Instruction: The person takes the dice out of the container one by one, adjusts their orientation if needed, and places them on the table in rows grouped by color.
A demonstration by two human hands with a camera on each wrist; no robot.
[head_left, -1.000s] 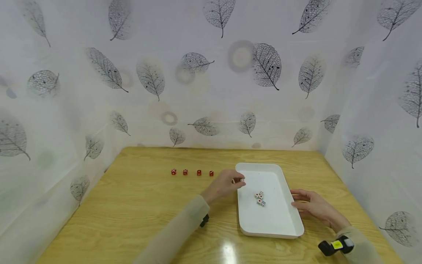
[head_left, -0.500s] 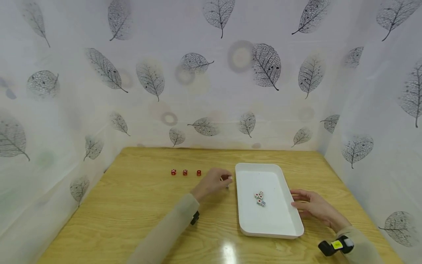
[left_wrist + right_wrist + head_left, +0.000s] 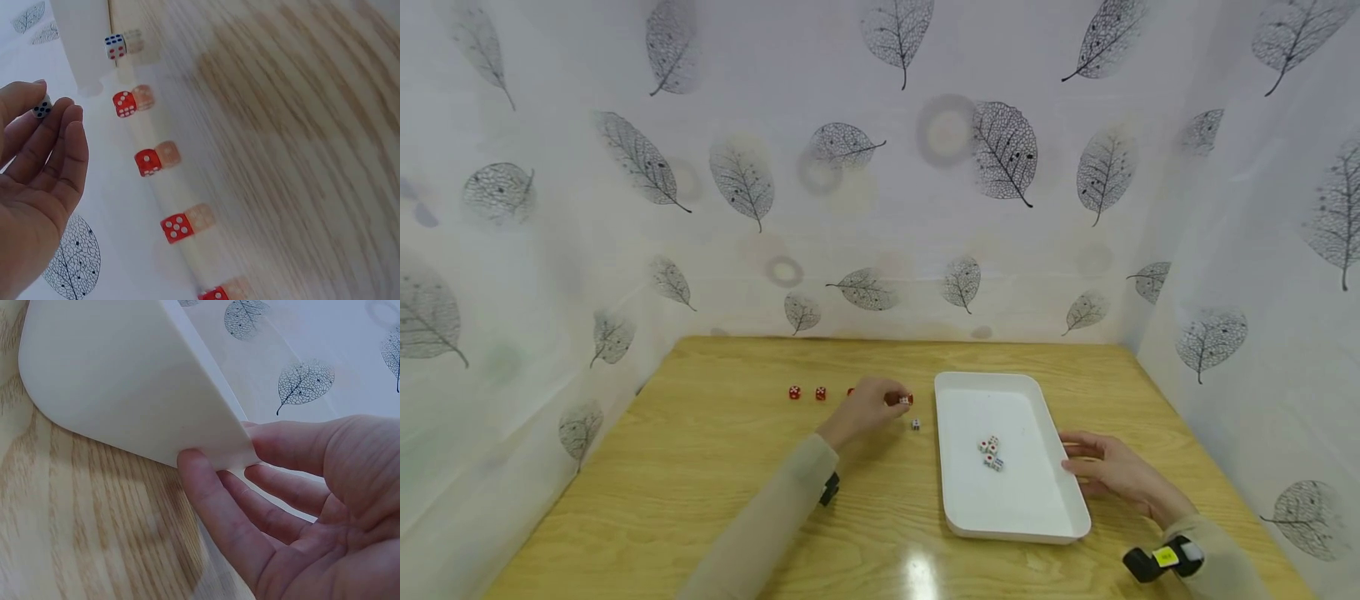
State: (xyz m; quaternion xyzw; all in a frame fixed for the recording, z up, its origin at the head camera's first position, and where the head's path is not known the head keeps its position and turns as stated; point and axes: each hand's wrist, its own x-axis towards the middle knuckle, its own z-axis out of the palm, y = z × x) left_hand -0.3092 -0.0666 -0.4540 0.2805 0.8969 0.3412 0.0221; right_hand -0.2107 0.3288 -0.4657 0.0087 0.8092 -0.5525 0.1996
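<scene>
My left hand (image 3: 867, 410) pinches a small white die (image 3: 42, 107) between thumb and fingertips, over the table left of the tray. In the head view, a red die (image 3: 911, 398) shows just behind it. A white die (image 3: 916, 425) with blue and red dots lies on the table between that hand and the tray. Along the left wrist view, several red dice (image 3: 148, 162) stand in a row. Beside the right wall of the white tray (image 3: 1007, 508), my right hand (image 3: 1112, 472) touches its outer side with fingertips (image 3: 192, 461).
A loose cluster of white dice (image 3: 991, 451) lies inside the tray. Two red dice stand apart at the left end of the row, the outermost red die (image 3: 794, 392) farthest left. Leaf-patterned sheets (image 3: 850, 208) enclose the wooden table (image 3: 700, 467) at the back and sides.
My left hand has moved left from the tray's left edge with the white die. It now covers part of the red row and leaves a white die on the table in view. My right hand stays put.
</scene>
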